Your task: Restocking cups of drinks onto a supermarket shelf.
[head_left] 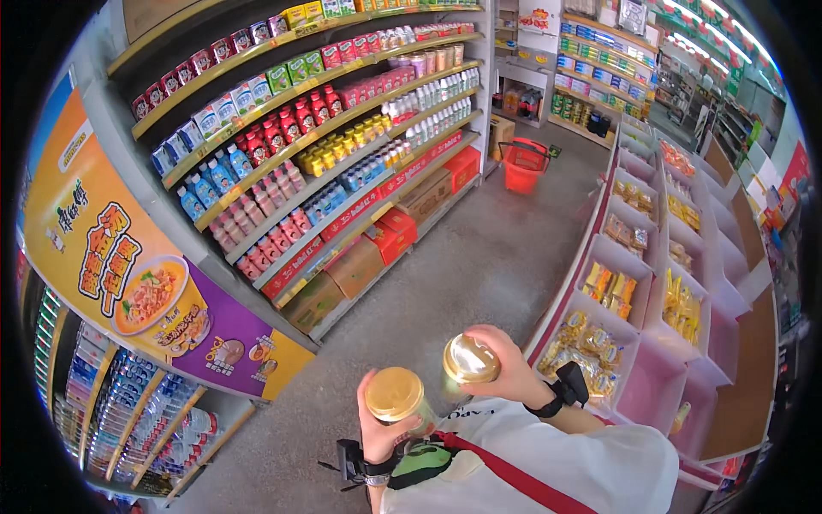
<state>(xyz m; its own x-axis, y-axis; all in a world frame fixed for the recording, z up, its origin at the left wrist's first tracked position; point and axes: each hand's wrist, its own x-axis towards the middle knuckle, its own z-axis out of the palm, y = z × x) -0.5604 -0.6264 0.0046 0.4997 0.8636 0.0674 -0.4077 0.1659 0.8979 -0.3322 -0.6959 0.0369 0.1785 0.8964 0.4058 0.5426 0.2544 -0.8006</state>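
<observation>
Two gold-lidded clear jars, one per hand, held close to the chest over the white shirt. Left hand has its grip wrapped round the left gold-lidded jar, fingers pressed to the glass below the lid; right hand has its grip closed round the side of the right gold-lidded jar, lid tipped slightly toward the camera. Jars sit just beside each other, not touching (contents hidden under the lids). Both wrists carry black straps.

Outward: grey shop floor, long shelf rack of bottles and cartons on the left, pink-white snack bins on the right, red shopping basket far down the aisle.

Step, as I judge it: carrying/comparing the pair, mid-aisle, nothing set down yet. Next move prob. needs a free slot picked on a shelf or bin, and one grip kept firm while the other places its jar upright.
</observation>
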